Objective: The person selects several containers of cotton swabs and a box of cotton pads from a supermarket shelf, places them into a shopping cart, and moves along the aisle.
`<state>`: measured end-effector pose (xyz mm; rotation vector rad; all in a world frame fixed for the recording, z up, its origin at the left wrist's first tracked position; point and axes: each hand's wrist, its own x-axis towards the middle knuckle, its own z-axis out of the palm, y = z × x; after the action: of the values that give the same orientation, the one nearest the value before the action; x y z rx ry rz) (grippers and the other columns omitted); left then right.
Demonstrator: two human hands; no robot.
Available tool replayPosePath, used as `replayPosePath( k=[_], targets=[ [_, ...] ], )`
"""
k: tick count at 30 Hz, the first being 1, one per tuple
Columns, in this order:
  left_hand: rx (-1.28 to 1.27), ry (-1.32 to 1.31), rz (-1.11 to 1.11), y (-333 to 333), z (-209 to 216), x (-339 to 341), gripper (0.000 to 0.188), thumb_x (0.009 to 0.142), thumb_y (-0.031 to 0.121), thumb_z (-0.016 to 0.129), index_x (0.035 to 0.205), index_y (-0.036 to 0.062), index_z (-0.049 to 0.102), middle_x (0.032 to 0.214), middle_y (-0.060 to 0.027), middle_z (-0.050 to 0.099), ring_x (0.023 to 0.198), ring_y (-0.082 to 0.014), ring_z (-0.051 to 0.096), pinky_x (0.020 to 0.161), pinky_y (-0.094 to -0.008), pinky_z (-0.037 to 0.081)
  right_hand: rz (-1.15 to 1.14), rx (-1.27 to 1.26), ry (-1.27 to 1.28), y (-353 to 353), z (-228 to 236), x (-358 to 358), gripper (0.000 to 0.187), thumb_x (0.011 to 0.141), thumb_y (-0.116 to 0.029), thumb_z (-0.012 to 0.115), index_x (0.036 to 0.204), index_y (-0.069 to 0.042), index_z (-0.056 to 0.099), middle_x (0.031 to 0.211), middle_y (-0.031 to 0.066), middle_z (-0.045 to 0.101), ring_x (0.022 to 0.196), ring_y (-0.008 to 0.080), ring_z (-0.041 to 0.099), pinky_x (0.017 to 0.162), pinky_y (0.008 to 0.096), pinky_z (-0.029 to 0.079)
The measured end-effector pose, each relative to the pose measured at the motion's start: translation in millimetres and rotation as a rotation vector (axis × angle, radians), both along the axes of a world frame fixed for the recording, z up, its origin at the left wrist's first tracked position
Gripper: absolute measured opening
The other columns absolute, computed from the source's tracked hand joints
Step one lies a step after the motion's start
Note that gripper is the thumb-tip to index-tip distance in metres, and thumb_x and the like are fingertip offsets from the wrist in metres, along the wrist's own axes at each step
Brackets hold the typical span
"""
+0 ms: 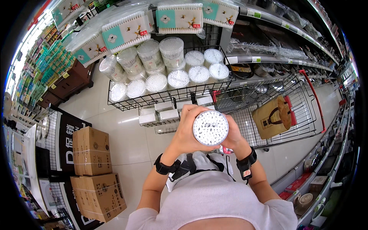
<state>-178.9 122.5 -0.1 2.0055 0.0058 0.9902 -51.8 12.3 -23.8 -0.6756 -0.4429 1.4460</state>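
Note:
A round clear tub of cotton swabs (210, 128) is held up in front of my chest, its top facing me and the white swab tips showing through. My left hand (186, 130) wraps round its left side. On the other side, my right hand (233, 135) closes round the tub, its fingers partly hidden behind it. Just beyond my hands, a black wire basket (165, 96) holds several like tubs; some taller ones (171, 52) are stacked at its back. Below them, small white boxes (169, 115) fill a lower wire rack.
Flat packs of cotton swabs (179, 19) hang above the basket. At right stands a wire shopping cart (303, 99) with a brown paper bag (271, 117) in it. Cardboard boxes (97, 197) are stacked on the floor at left. Shelves (326, 165) of goods line the right side.

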Motion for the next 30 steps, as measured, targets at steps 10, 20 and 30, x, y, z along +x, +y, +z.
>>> replayPosePath(
  k=[10,20,30],
  targets=[
    [0.013,-0.004,-0.013,0,3,-2,0.087,0.039,0.020,0.085,0.113,0.0031,0.042,0.104,-0.0110,0.043,0.100,-0.0275,0.042,0.085,-0.0355,0.038,-0.012,-0.010,-0.010,-1,0,-1,0.052,0.085,-0.038,0.039,0.127,-0.007,0.037,0.124,0.0075,0.045,0.112,0.0195,0.046,0.091,0.0365,0.041],
    [-0.038,-0.020,-0.064,-2,4,6,0.083,0.040,0.018,0.084,0.111,0.0029,0.043,0.106,-0.0093,0.047,0.101,-0.0257,0.041,0.086,-0.0351,0.037,-0.041,-0.024,0.000,-5,-1,3,0.057,0.083,-0.040,0.043,0.128,-0.006,0.035,0.124,0.0083,0.044,0.113,0.0205,0.045,0.091,0.0370,0.041],
    [-0.100,0.045,-0.168,-10,-3,35,0.083,0.041,0.019,0.084,0.111,0.0044,0.043,0.107,-0.0092,0.047,0.101,-0.0257,0.040,0.086,-0.0354,0.036,-0.131,-0.012,0.031,-24,-11,23,0.057,0.082,-0.040,0.044,0.126,-0.005,0.036,0.123,0.0085,0.045,0.113,0.0212,0.045,0.092,0.0369,0.040]
  ],
)
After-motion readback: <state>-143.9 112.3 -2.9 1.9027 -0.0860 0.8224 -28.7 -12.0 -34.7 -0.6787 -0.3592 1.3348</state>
